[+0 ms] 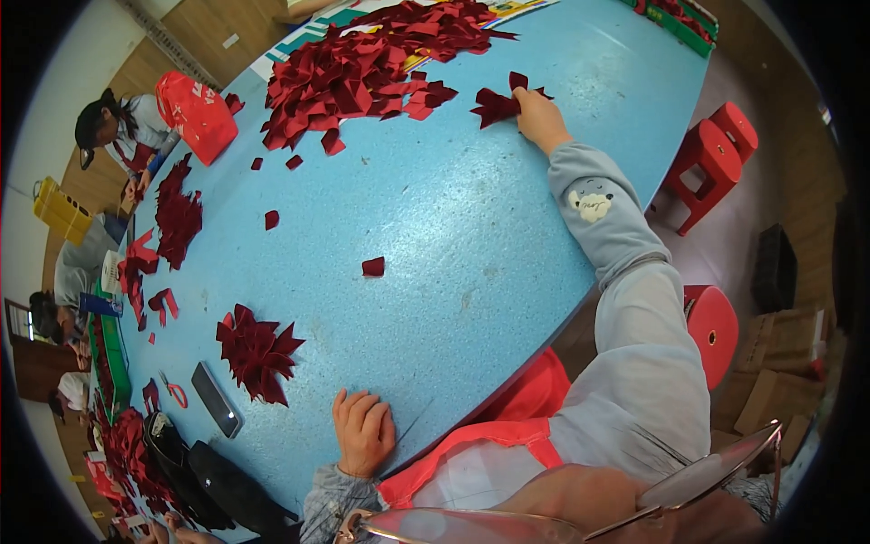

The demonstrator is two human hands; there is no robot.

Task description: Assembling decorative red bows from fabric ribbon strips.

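At the far right of the blue table, my right hand (539, 116) reaches out with its fingers closed on a dark red fabric piece (496, 108) with pointed, ribbon-like ends. Whether it grips one piece or a few, I cannot tell. My left hand (366, 431) rests on the near edge of the table, fingers loosely bent and lying on the surface, holding nothing. Left of it lies a pile of dark red fabric pieces (258, 352) with notched ends. A small dark red scrap (373, 267) lies alone mid-table.
A big heap of red fabric pieces (335, 82) covers the far side. A red bag (197, 118), a phone (217, 399), scissors (176, 392) and a black bag (237, 490) sit leftward. Red stools (707, 159) stand right of the table (435, 326). Other people work along the left side.
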